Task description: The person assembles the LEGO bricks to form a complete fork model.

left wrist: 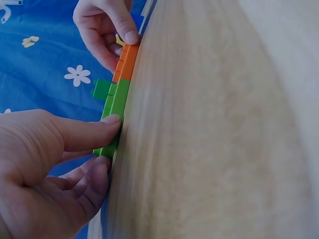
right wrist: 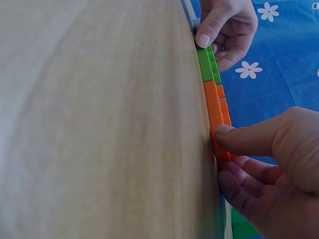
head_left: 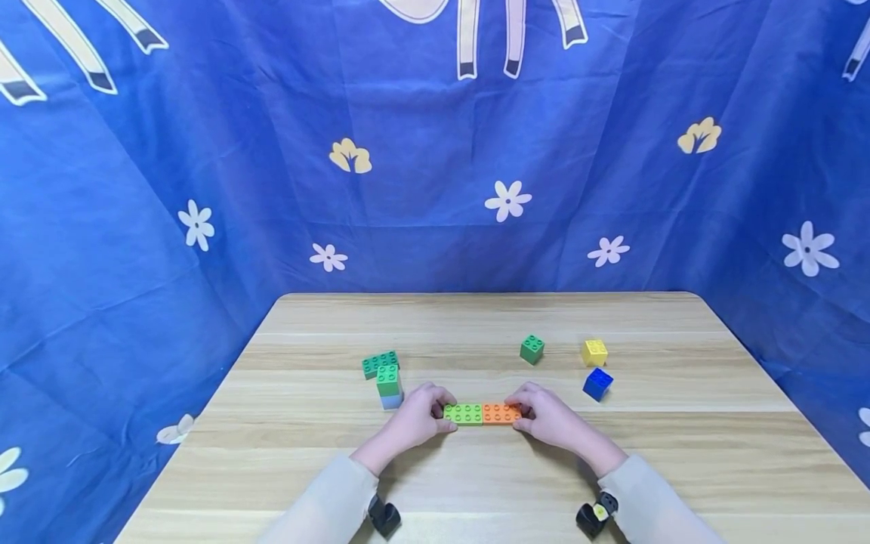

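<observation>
A lime green building brick (head_left: 464, 414) and an orange building brick (head_left: 501, 414) lie end to end on the table, their short sides touching. My left hand (head_left: 423, 415) pinches the green brick at its left end, thumb (left wrist: 110, 119) on the near side. At the other end, my right hand (head_left: 547, 417) pinches the orange brick between thumb (right wrist: 224, 130) and fingers. Both bricks sit level with studs up. Just left of my left hand stands a small stack, a green brick (head_left: 388, 379) on a light blue brick (head_left: 391, 401).
Behind that stack lies a long dark green brick (head_left: 379, 364). Farther back and right are a small green brick (head_left: 532, 349), a yellow brick (head_left: 594, 352) and a blue brick (head_left: 598, 384). The wooden table (head_left: 476, 317) ends at a blue patterned cloth (head_left: 421, 227).
</observation>
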### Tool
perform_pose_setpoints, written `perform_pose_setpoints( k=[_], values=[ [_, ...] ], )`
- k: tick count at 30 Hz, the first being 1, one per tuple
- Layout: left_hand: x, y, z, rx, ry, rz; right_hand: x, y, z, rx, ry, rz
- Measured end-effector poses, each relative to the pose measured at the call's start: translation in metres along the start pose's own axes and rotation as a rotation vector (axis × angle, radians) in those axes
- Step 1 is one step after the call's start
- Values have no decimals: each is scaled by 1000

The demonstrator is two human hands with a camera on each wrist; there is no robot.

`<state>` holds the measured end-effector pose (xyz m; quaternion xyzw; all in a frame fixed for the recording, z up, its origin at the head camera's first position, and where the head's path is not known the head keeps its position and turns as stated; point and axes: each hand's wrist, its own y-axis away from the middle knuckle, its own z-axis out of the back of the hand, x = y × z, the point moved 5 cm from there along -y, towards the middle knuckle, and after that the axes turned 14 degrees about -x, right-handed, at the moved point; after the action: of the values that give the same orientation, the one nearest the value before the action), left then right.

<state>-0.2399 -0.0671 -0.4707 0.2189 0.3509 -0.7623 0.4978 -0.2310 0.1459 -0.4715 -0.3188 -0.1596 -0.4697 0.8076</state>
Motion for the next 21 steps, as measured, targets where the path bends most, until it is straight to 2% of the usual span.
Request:
perform_pose_setpoints(
  k=[14, 21],
  values=[
    [2, -2, -1, 1, 58, 12, -6, 3, 6, -19, -43, -25],
    [1, -2, 1, -7, 70, -24, -12, 10, 17, -61, -67, -35]
  ],
)
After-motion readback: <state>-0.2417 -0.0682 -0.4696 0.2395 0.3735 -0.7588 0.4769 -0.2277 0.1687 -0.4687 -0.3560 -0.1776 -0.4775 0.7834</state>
